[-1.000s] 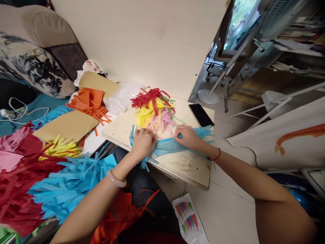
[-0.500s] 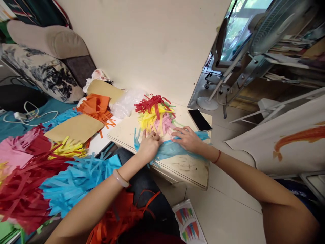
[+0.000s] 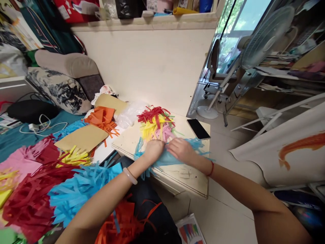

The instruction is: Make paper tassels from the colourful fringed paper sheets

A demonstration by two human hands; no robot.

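Fringed blue tissue paper (image 3: 169, 160) lies spread across the small wooden table, its cut strips showing at both ends. My left hand (image 3: 154, 151) is closed with curled fingers at the paper's upper edge. Close beside it, my right hand (image 3: 180, 149) pinches the same edge, fingertips pointing toward the left hand. The fingertips are partly hidden, so the exact fold between them does not show. Just beyond both hands sits a bunch of tissue tassels in red (image 3: 153, 114), yellow (image 3: 149, 129) and pink (image 3: 164, 131).
A black phone (image 3: 198, 128) rests at the table's (image 3: 188, 176) far right corner. To the left lie piles of fringed paper in blue (image 3: 83, 189), dark red (image 3: 33, 193) and orange (image 3: 101, 115), with a brown envelope (image 3: 81, 137). Orange fringe (image 3: 119, 220) covers my lap. A fan (image 3: 266, 37) stands at right.
My hands have drawn closer together and the right fingers, stretched out before, are now curled in on the blue paper. The camera view has tilted up, showing a shelf above.
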